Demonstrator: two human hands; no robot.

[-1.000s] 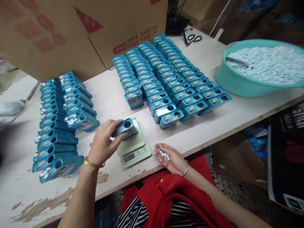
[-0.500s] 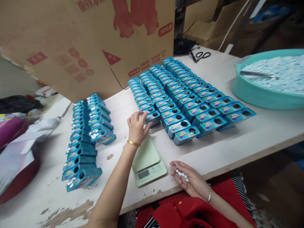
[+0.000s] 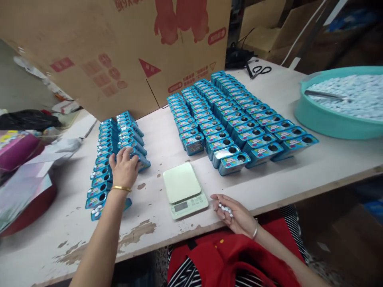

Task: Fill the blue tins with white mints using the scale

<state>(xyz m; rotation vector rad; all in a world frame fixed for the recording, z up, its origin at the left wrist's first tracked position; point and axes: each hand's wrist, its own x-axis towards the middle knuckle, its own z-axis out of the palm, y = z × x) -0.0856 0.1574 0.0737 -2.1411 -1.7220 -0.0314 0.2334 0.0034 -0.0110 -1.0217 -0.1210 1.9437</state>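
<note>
My left hand [image 3: 124, 169] reaches over the left group of blue tins [image 3: 103, 175], its fingers curled over the front tin [image 3: 143, 162] of the right-hand row. A gold bangle circles that wrist. Beside the table's near edge my right hand [image 3: 236, 217] rests palm up, cupped around several small white candies [image 3: 225, 209]. Between the hands sits a pale green kitchen scale [image 3: 182, 184] with nothing on its plate. A large block of blue tins [image 3: 239, 115] with round holes on top stands in rows behind the scale.
A teal basin [image 3: 326, 123] full of white candies, with a metal scoop in it, stands at the right. A big cardboard box [image 3: 119, 52] leans over the back left. Black scissors [image 3: 261, 70] lie at the far edge. Bags and papers [image 3: 20, 159] lie at the left.
My left hand took the blue tin off the scale, passed the front of the right block, then swung left onto the left group. The scale plate is now bare. My right hand stayed put.
</note>
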